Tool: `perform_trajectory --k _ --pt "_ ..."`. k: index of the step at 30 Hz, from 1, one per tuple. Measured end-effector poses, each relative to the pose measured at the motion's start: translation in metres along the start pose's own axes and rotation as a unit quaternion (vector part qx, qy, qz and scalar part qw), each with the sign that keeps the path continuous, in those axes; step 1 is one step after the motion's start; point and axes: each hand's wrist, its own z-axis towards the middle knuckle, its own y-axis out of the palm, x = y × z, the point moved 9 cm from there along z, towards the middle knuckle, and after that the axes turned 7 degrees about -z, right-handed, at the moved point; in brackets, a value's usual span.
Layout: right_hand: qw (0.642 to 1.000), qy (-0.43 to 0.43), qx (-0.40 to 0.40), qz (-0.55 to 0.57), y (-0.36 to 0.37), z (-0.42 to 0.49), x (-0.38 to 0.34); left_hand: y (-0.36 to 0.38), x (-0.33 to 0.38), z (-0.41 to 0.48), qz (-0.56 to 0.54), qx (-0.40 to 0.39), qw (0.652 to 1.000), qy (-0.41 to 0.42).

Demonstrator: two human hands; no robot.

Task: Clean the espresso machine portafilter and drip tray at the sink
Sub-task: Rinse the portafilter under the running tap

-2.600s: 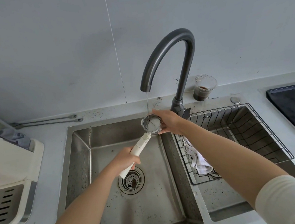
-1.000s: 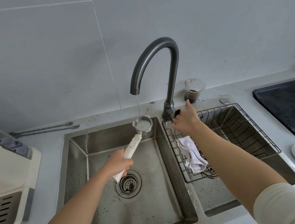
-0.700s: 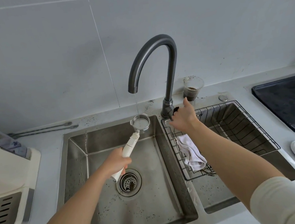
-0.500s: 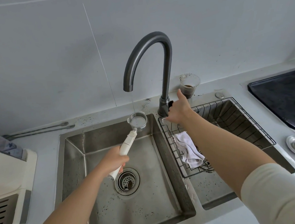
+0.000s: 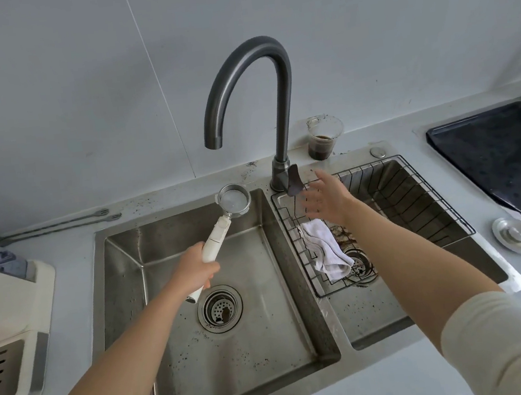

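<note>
Portafilter one, basins two, cloth one

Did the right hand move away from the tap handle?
Yes. The right hand has let go of the tap handle and now hovers open just to its right, over the wire basket.

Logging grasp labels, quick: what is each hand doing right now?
Left hand: closed round the portafilter handle.
Right hand: open, fingers spread, holding nothing, beside the faucet lever.
</note>
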Motion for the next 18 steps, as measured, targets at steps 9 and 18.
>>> perform_trajectory --k 9,18 --pt "0.898 0.048 0.123 -0.42 -0.045 0.015 0.075 -0.015 -0.005 -0.005 0.05 0.053 0.997 0.0" --pt "0.797 0.033 0.133 -0.588 -0.035 0.028 0.093 -0.034 -0.002 -0.005 0.166 0.125 0.978 0.029"
